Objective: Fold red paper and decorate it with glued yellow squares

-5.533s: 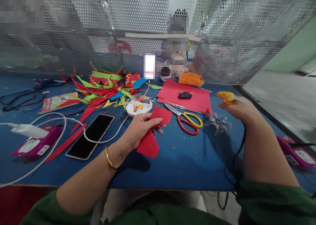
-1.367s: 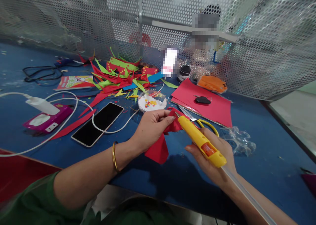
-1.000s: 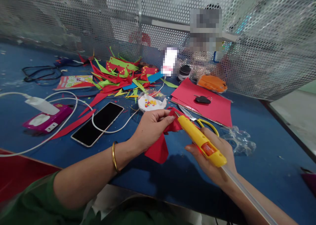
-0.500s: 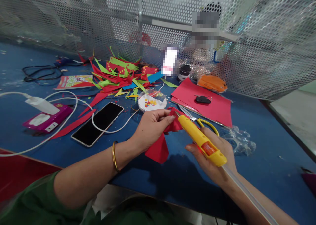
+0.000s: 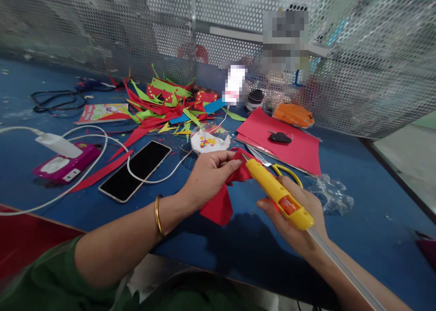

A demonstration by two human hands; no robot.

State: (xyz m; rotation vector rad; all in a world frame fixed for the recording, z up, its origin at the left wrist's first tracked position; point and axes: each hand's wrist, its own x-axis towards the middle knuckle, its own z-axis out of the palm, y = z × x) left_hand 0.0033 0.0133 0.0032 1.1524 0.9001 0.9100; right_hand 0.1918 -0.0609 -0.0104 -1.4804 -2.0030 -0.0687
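Observation:
Between thumb and fingers, my left hand [image 5: 213,172] pinches a piece of red paper [image 5: 220,206], one flap hanging down below the hand. My right hand [image 5: 296,215] is wrapped round a yellow hot glue gun [image 5: 272,186], with a clear glue stick [image 5: 340,261] running out of its back end. The gun's metal nozzle points left and is at the red paper close to my left thumb; whether it touches cannot be made out. Scissors [image 5: 286,172] with yellow handles lie just behind the gun, partly hidden by it.
A black phone [image 5: 136,170] and a purple power strip [image 5: 68,165] with white cables lie left. Paper scraps [image 5: 160,102] heap at the back. Red sheets [image 5: 293,152] bear a black key fob [image 5: 279,137]. Plastic wrap [image 5: 330,195] lies right. A perforated metal screen [image 5: 136,29] closes the back.
Hardly anything differs. The glue gun and my right hand have shifted very slightly; my left hand holds the red paper in the same spot.

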